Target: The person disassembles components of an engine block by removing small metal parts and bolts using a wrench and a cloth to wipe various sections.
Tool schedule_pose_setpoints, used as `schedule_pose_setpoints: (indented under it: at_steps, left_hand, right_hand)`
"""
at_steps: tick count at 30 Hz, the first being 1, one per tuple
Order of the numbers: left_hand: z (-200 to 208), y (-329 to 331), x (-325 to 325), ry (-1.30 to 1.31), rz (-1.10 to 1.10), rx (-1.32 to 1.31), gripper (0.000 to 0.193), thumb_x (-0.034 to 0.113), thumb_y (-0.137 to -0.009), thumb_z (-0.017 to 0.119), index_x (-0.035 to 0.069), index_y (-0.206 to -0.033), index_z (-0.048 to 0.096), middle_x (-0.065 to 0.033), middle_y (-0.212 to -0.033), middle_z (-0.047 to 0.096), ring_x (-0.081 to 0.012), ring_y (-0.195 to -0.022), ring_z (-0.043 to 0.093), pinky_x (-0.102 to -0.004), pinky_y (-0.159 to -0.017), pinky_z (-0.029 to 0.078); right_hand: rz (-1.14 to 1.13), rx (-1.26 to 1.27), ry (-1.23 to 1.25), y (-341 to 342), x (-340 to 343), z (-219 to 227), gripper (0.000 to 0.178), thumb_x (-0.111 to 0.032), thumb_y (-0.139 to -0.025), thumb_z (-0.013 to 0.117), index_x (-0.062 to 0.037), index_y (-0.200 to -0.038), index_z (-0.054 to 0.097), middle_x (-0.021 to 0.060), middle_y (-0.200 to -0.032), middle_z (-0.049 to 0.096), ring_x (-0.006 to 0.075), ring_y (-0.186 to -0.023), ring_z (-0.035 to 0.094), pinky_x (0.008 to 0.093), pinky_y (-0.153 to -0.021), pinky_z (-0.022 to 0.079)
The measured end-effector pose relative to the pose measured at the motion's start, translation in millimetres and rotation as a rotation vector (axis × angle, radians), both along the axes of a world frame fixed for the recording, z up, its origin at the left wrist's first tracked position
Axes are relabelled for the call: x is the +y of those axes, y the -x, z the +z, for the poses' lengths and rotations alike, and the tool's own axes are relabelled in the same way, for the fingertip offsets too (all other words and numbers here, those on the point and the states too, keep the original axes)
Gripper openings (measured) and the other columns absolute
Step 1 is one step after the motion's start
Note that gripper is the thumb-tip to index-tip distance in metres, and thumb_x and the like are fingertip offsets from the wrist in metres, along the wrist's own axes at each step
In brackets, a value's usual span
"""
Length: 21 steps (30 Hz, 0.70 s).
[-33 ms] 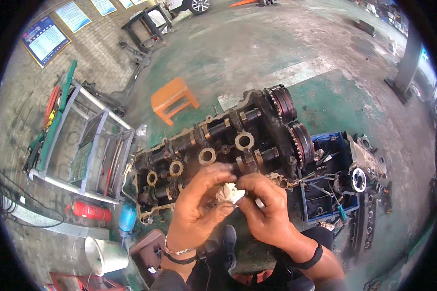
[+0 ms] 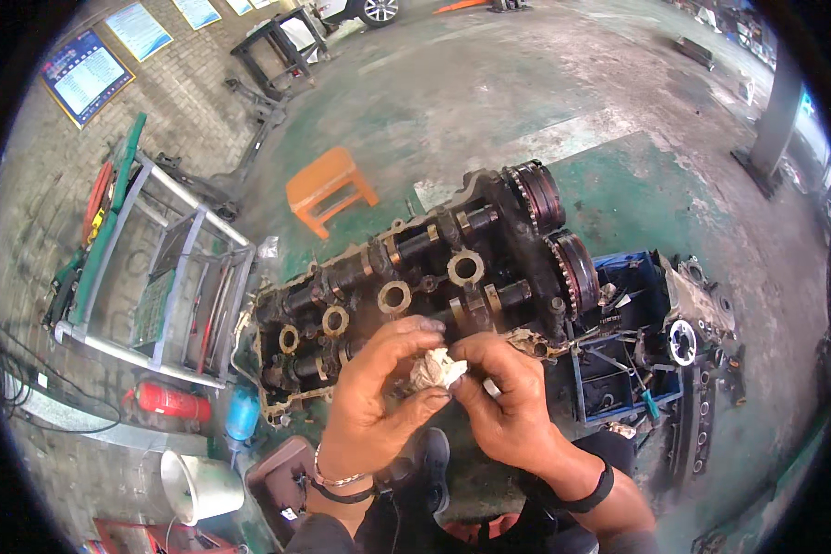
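A crumpled white wad [image 2: 439, 370], which looks like tissue or cloth, is pinched between my two hands in front of my body. My left hand [image 2: 379, 379] has its thumb under the wad and its fingers curled over the far side. The right hand [image 2: 503, 383] grips the wad's right edge between thumb and curled fingers. Just beyond my fingertips lies an oily engine cylinder head [image 2: 395, 297] with two camshafts and round ports. Two dark toothed camshaft sprockets [image 2: 572, 272] sit at its right end.
A blue toolbox [image 2: 628, 369] with tools stands right of the engine part, beside a metal cover [image 2: 702, 305]. Behind is an orange stool [image 2: 328, 189]. On the left are a metal-framed cart [image 2: 157, 268], a red fire extinguisher [image 2: 171, 402] and a white bucket [image 2: 203, 487].
The white wad has turned slightly between my fingers and shows more of its folds. Both hands stay in nearly the same place.
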<state>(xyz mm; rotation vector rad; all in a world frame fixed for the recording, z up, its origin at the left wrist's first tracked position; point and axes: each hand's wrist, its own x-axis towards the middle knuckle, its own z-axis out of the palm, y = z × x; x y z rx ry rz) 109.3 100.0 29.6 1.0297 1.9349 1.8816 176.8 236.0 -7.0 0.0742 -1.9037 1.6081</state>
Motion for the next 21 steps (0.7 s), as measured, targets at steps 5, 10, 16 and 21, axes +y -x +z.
schedule_pose_setpoints:
  at_steps: [5,10,16,21]
  left_hand:
    - [10.7,-4.0,-2.5,0.167,0.1,0.1,0.026,0.003,-0.077,0.068,-0.003,-0.1,0.058,-0.0073,-0.09,0.058,-0.0108,-0.076,0.056,-0.0221,-0.067,0.046]
    - [10.4,-5.0,-2.4,0.102,0.129,0.021,0.017,0.004,-0.08,0.065,-0.004,-0.094,0.06,-0.0032,-0.076,0.06,-0.0076,-0.069,0.055,-0.0197,-0.063,0.044]
    - [1.4,-2.7,0.7,-0.079,0.299,-0.109,0.013,0.004,-0.082,0.063,-0.002,-0.093,0.06,-0.0027,-0.075,0.062,-0.0052,-0.063,0.054,-0.018,-0.055,0.042]
    - [2.2,4.3,-3.5,-0.134,0.423,-0.047,0.012,0.009,-0.085,0.061,0.001,-0.093,0.059,-0.0018,-0.075,0.061,-0.0034,-0.053,0.049,-0.017,-0.043,0.037]
  right_hand:
    - [0.067,-0.068,0.017,1.3,-5.5,-1.6,0.01,0.0,-0.077,0.062,0.0017,-0.085,0.056,0.0162,-0.069,0.058,0.0309,-0.061,0.06,0.0346,-0.053,0.046]
    - [0.106,-0.153,0.036,2.1,-6.6,0.7,0.009,-0.006,-0.08,0.063,0.0009,-0.081,0.058,0.0148,-0.06,0.056,0.0273,-0.054,0.058,0.0331,-0.05,0.043]
    - [0.142,-0.157,0.268,1.4,-5.1,0.3,0.011,-0.009,-0.081,0.064,0.0019,-0.08,0.061,0.0125,-0.064,0.06,0.0145,-0.057,0.058,0.0282,-0.052,0.045]
    - [0.117,-0.125,0.277,-0.4,-1.7,-1.1,0.012,-0.005,-0.083,0.061,0.0022,-0.092,0.059,0.0031,-0.074,0.061,0.0077,-0.067,0.054,0.0237,-0.059,0.045]
